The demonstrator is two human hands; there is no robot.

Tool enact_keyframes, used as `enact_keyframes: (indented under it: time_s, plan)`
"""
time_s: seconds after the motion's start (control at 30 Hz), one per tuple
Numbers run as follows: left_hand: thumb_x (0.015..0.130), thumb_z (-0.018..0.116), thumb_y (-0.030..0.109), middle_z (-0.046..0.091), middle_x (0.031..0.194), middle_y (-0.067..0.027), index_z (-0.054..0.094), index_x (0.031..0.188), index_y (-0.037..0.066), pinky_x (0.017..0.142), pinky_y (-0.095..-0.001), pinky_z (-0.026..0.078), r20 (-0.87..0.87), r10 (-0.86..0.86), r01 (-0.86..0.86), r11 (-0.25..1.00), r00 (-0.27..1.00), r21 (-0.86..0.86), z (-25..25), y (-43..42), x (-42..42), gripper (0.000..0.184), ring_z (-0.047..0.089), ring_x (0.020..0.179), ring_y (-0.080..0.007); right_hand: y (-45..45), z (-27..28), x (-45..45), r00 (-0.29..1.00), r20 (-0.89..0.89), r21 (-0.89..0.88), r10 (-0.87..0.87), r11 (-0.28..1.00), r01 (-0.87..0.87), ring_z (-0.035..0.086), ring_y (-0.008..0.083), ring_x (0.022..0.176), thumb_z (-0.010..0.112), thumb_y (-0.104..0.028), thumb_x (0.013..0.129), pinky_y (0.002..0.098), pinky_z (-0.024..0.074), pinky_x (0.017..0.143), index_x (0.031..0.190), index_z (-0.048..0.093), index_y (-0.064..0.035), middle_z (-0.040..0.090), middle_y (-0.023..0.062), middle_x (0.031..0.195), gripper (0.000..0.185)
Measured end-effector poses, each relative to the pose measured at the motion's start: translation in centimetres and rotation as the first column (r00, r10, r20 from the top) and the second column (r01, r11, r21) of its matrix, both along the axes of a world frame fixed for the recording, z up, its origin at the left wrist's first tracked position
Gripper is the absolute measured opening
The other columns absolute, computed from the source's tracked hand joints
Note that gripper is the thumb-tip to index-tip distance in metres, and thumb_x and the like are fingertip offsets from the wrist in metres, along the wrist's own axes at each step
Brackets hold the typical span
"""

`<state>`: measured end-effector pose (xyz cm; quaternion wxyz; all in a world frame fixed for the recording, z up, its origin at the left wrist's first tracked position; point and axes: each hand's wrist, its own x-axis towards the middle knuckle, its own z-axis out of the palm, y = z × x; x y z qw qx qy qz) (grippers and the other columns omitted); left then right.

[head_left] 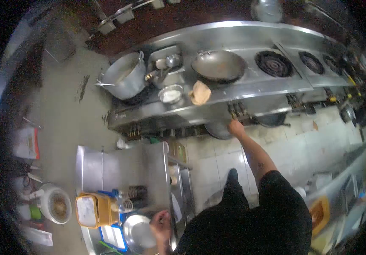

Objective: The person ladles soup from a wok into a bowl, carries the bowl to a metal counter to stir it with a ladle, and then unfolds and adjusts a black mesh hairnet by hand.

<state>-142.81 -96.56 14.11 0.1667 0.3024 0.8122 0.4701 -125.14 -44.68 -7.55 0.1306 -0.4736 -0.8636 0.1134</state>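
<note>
My right hand (pixel 235 127) reaches to the stove's front, its fingers closed at the control knobs (pixel 238 111) below the wok (pixel 219 66); what exactly they grip is too small to make out. A folded tan cloth (pixel 201 93) lies on the stove's front ledge, beside a metal bowl of white contents (pixel 170 94). Low in the view, my left hand (pixel 161 225) is beside a round steel bowl (pixel 139 231) on the side table. Its fingers are curled and blurred, and whether they hold anything cannot be made out.
A large pot (pixel 125 76) stands at the stove's left end, beside a tray of utensils (pixel 165 63). Black burners (pixel 274 63) continue to the right. The side table (pixel 119 168) bears a yellow container (pixel 98 209). A white bucket (pixel 56 204) is at the far left.
</note>
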Motion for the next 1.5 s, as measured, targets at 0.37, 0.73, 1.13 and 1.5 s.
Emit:
enact_keyframes:
  time_s: [0.37, 0.73, 1.13, 1.5]
  plan:
    - [0.082, 0.065, 0.011, 0.066, 0.082, -0.0113, 0.064, 0.095, 0.003, 0.060, -0.0278, 0.050, -0.010, -0.181, 0.179, 0.979, 0.983, -0.098, 0.1, 22.2, -1.1, 0.015, 0.064, 0.069, -0.0169, 8.2, -2.5, -0.5, 0.990, 0.144, -0.298, -0.007, 0.953, 0.050, 0.063, 0.0398, 0.082, 0.053, -0.016, 0.079, 0.0469, 0.0514, 0.071, 0.103, 0.056, -0.0023, 0.062, 0.0255, 0.089, 0.028]
    - [0.083, 0.064, 0.017, 0.066, 0.086, -0.0107, 0.062, 0.099, 0.004, 0.067, -0.0299, 0.049, -0.020, -0.515, 0.512, 0.855, 0.857, -0.085, -3.8, 42.8, -11.9, 0.020, 0.064, 0.074, -0.0203, 8.3, 6.4, 1.9, 0.980, 0.138, -0.305, 0.145, 0.947, -0.098, 0.060, 0.0310, 0.092, 0.065, -0.039, 0.077, 0.0441, 0.0498, 0.078, 0.102, 0.064, -0.0140, 0.061, 0.0139, 0.102, 0.035]
    - [0.080, 0.062, 0.027, 0.056, 0.109, -0.0221, 0.056, 0.110, 0.001, 0.090, -0.0448, 0.040, -0.365, -0.787, 0.737, 0.605, 0.497, -0.302, -5.3, 59.1, -11.2, 0.040, 0.052, 0.103, -0.0375, 9.0, -7.2, 4.1, 0.953, 0.160, -0.308, 0.258, 0.930, -0.200, 0.058, 0.0310, 0.094, 0.041, -0.016, 0.086, 0.0423, 0.0499, 0.078, 0.099, 0.055, -0.0059, 0.058, 0.0129, 0.099, 0.022]
    - [0.079, 0.065, 0.014, 0.062, 0.095, -0.0120, 0.058, 0.112, 0.000, 0.072, -0.0320, 0.049, -0.003, -0.956, 0.912, 0.280, 0.293, -0.301, -2.2, 58.8, 2.3, 0.036, 0.060, 0.081, -0.0199, 8.0, -2.6, 2.6, 0.999, -0.047, -0.299, -0.019, 0.954, 0.004, 0.060, 0.0290, 0.091, 0.056, -0.021, 0.076, 0.0425, 0.0524, 0.069, 0.083, 0.065, -0.0121, 0.061, 0.0098, 0.092, 0.015]
